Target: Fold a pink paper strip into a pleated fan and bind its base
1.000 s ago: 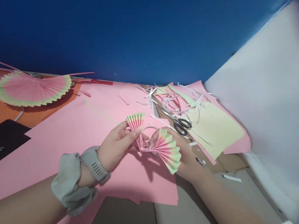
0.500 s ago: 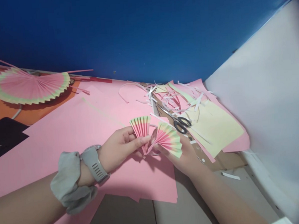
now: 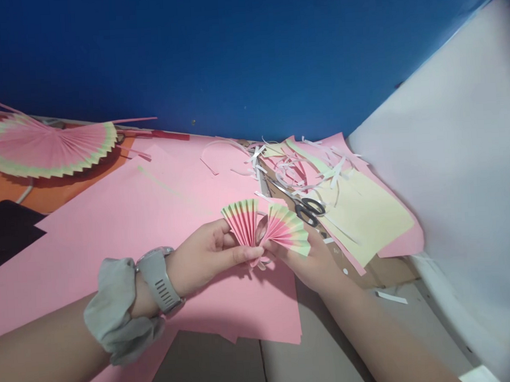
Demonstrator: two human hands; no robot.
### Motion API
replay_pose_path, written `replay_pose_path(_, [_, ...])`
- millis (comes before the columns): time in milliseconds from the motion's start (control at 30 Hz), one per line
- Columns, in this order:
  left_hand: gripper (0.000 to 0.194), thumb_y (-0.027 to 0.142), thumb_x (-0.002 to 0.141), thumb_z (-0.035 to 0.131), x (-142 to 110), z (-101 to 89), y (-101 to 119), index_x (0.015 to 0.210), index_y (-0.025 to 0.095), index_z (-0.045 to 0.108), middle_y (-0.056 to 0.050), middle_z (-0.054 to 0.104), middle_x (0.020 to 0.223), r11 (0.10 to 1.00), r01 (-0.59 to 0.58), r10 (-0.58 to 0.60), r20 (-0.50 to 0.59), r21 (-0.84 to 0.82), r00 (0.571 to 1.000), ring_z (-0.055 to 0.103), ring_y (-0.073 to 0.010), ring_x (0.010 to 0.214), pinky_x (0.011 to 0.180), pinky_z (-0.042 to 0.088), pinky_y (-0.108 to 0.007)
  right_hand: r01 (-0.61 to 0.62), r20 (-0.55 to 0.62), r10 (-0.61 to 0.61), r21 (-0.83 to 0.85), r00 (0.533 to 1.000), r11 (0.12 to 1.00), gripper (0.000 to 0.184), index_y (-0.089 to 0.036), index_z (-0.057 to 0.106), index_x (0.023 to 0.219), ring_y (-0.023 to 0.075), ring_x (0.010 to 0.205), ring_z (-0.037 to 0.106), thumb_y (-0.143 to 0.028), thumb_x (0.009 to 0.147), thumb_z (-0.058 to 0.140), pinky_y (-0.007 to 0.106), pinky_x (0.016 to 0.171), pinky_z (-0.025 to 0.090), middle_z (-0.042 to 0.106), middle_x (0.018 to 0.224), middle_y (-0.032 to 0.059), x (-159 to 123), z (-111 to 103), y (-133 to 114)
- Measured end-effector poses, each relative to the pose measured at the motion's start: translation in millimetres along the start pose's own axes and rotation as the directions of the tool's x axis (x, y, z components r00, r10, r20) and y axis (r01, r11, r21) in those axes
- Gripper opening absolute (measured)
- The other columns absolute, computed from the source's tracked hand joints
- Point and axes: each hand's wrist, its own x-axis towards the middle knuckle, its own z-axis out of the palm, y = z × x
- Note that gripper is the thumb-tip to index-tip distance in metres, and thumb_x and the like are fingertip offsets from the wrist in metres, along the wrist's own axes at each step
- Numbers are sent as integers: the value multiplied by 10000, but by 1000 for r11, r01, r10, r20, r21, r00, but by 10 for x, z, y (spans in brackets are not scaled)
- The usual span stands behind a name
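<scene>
Between my two hands is a small pleated paper fan (image 3: 243,223), pink with a yellow-green edge, its two halves spread left and right. My left hand (image 3: 211,250) pinches the left half near the folded middle, thumb across the pleats. My right hand (image 3: 312,265) grips the right half low down, its fingers partly hidden behind the paper. The folded middle sits low, where both hands meet. Pink paper sheets (image 3: 154,219) lie beneath. Just beyond my right hand are scissors (image 3: 309,211) with black handles.
A larger finished-looking pleated fan (image 3: 51,147) with thin sticks rests on an orange surface at left. Paper strips (image 3: 296,166) and a pale yellow sheet (image 3: 370,219) lie at right. A blue wall (image 3: 231,61) rises behind; a white panel (image 3: 456,123) stands at right.
The fan's right half has swung upward, and the two halves now stand closer together. My hands have come together at the folded middle.
</scene>
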Motion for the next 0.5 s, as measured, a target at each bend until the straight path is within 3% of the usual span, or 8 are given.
replay_pose_path(133, [152, 270, 796, 625, -7, 0, -14, 872, 143, 590, -49, 681, 828, 1000, 16, -16, 33, 12, 999, 641, -132, 676, 643, 512, -260, 85, -19, -85, -5, 996, 996, 112, -224, 627, 736, 131, 634, 592, -311, 722, 696, 248, 585, 503, 643, 806, 4, 6, 4, -23])
replay_pose_path(267, [203, 311, 790, 627, -11, 6, -31, 881, 130, 613, -75, 681, 838, 997, 51, -52, 28, 55, 998, 620, -131, 657, 612, 515, -262, 93, 3, -93, 71, 996, 993, 305, -255, 617, 917, 120, 596, 585, -417, 678, 714, 252, 559, 511, 622, 921, 28, 4, -7, 16])
replay_pose_path(367, [221, 323, 785, 631, -5, 15, -24, 888, 128, 617, -90, 684, 856, 997, 58, -60, 42, 57, 997, 621, -138, 657, 613, 516, -276, 93, 19, -97, 165, 995, 982, 424, -235, 598, 957, 173, 755, 611, -518, 656, 692, 298, 668, 525, 608, 936, 49, 16, -37, 98])
replay_pose_path(500, [239, 329, 774, 642, -3, 23, -15, 908, 132, 626, -87, 689, 831, 996, 71, -73, 32, 45, 997, 633, -151, 678, 596, 509, -265, 101, 54, -119, 267, 991, 958, 354, -218, 590, 918, 185, 870, 575, -473, 692, 685, 340, 807, 475, 572, 906, 36, 43, -83, 187])
